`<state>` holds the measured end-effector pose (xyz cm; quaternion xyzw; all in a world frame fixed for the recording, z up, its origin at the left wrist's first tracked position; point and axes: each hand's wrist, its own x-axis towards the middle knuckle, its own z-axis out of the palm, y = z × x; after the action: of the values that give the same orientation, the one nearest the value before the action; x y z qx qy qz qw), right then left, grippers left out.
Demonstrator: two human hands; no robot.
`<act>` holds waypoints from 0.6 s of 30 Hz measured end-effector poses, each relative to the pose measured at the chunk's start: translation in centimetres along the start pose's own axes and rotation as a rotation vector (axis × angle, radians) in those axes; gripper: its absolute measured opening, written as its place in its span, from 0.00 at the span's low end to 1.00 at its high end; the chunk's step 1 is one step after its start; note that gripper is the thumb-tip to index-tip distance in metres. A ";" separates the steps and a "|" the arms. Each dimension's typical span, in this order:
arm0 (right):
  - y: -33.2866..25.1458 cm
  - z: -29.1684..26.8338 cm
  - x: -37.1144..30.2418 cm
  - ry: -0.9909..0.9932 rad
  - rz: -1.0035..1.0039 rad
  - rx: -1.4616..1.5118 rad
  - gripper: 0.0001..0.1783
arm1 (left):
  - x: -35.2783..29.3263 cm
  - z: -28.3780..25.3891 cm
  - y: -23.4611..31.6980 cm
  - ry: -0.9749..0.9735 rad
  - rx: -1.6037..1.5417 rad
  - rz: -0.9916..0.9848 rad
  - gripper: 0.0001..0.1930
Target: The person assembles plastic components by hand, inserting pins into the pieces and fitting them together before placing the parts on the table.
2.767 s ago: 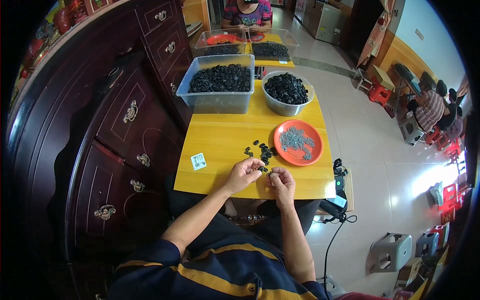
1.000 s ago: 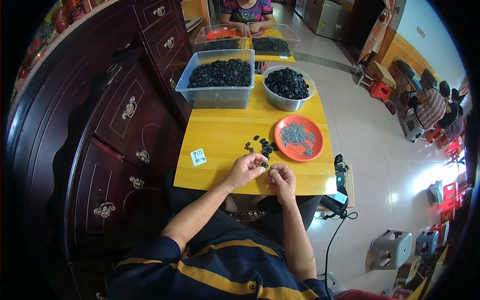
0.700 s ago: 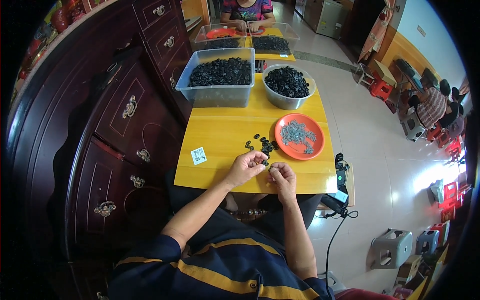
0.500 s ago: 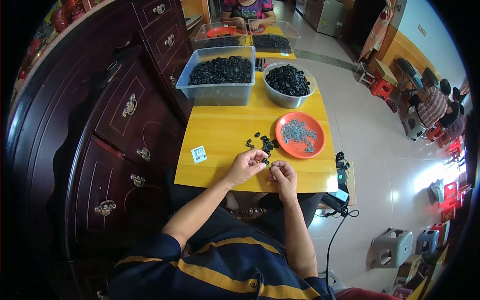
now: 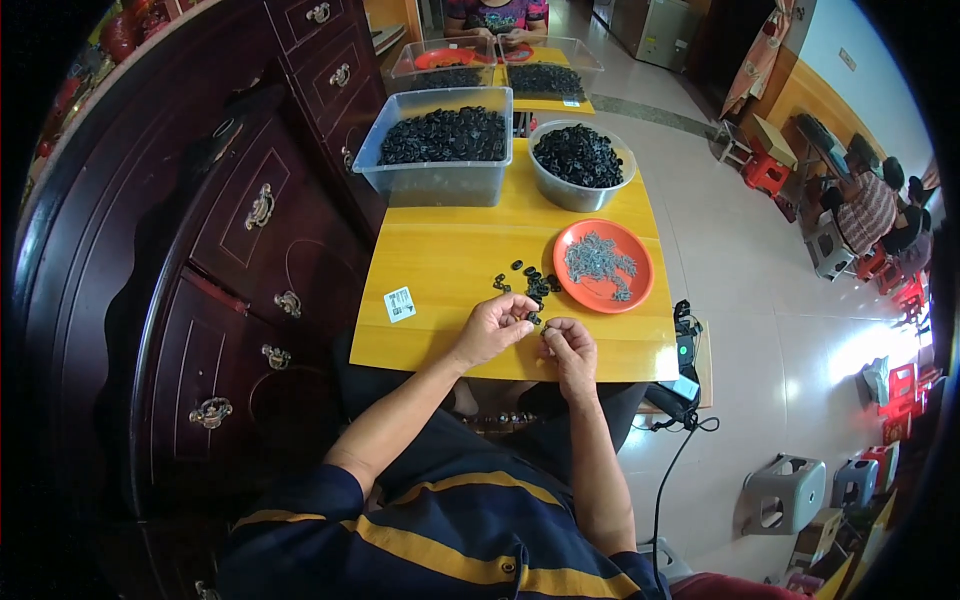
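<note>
Over the near part of the yellow table [image 5: 450,345], my left hand [image 5: 494,330] pinches a small black plastic piece [image 5: 534,319] between thumb and fingers. Close beside it on the right, my right hand [image 5: 571,350] has its fingertips pressed together; whatever they hold is too small to make out. Just beyond the hands lies a loose group of small black oval pieces [image 5: 536,283]. Touching that group's right side is an orange-red plate [image 5: 647,270], on which many tiny clear or silvery parts [image 5: 597,257] are heaped.
A clear rectangular bin [image 5: 430,190] and a round tub [image 5: 590,200], both full of black pieces, stand at the table's far side. Dark wooden cabinets [image 5: 240,330] border the left. Opposite, another person's hands [image 5: 517,38] work at a second table. A grey stool [image 5: 785,495] stands right.
The hands stay close together in nearly the same pose, with only slight finger movement. The whole view has shifted a little.
</note>
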<state>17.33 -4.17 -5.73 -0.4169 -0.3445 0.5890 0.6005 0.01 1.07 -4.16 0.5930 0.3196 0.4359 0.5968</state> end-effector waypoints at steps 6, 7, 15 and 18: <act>-0.3 0.1 0.1 -0.001 0.007 -0.027 0.07 | 0.2 -0.1 0.1 0.004 0.041 0.012 0.13; -0.3 0.2 0.0 0.000 0.008 -0.032 0.07 | 0.1 0.0 0.2 0.005 0.040 0.008 0.13; -0.3 0.3 0.0 -0.015 0.006 -0.030 0.06 | -0.1 -0.1 0.4 -0.001 0.060 0.001 0.13; -0.4 0.5 0.1 -0.025 0.012 -0.031 0.06 | -0.2 -0.2 0.3 0.002 0.074 -0.004 0.13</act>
<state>17.04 -4.02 -5.22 -0.4211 -0.3586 0.5923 0.5860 -0.31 0.96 -3.95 0.6136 0.3376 0.4230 0.5750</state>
